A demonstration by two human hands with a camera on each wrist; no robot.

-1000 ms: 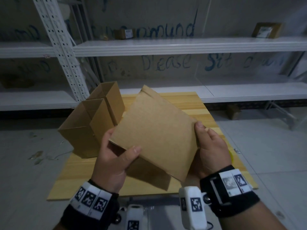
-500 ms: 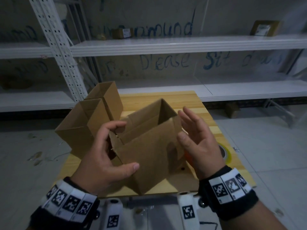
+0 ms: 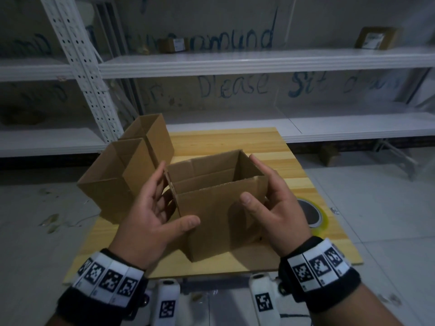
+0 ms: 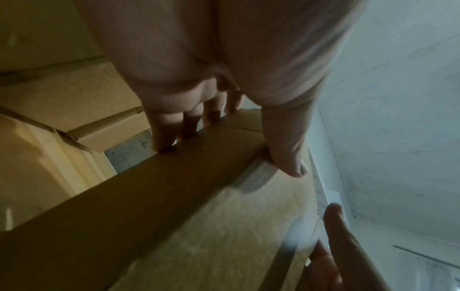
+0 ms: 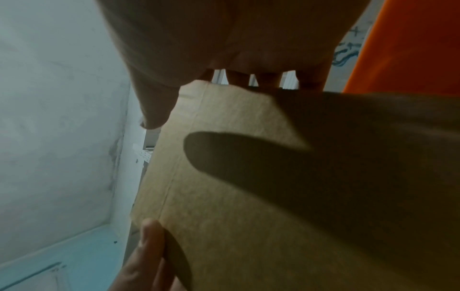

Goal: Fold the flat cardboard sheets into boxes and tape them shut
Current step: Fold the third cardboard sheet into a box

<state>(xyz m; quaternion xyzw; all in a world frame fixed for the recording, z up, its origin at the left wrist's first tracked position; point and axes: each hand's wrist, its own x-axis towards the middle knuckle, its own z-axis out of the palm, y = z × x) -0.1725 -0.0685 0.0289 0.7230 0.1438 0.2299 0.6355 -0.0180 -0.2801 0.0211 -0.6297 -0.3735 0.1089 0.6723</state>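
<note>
A brown cardboard box (image 3: 211,220) stands opened into a square tube with its top open, over the near part of the wooden table (image 3: 235,142). My left hand (image 3: 155,208) grips its left front corner, fingers on the left wall and thumb on the front face. My right hand (image 3: 275,203) holds the right corner the same way. The left wrist view shows the box (image 4: 174,196) with my thumb (image 4: 286,147) on its front. In the right wrist view the box (image 5: 248,196) fills the frame. Its bottom is hidden.
Two open-topped cardboard boxes (image 3: 110,184) (image 3: 153,135) stand at the table's left. A yellowish tape roll (image 3: 315,215) lies on the table behind my right hand. White shelving (image 3: 259,60) runs along the wall. An orange object (image 5: 410,49) shows near the box.
The flat sheet of a second ago has been opened into a tube and turned square to me. My right hand, briefly off it, now holds the right corner.
</note>
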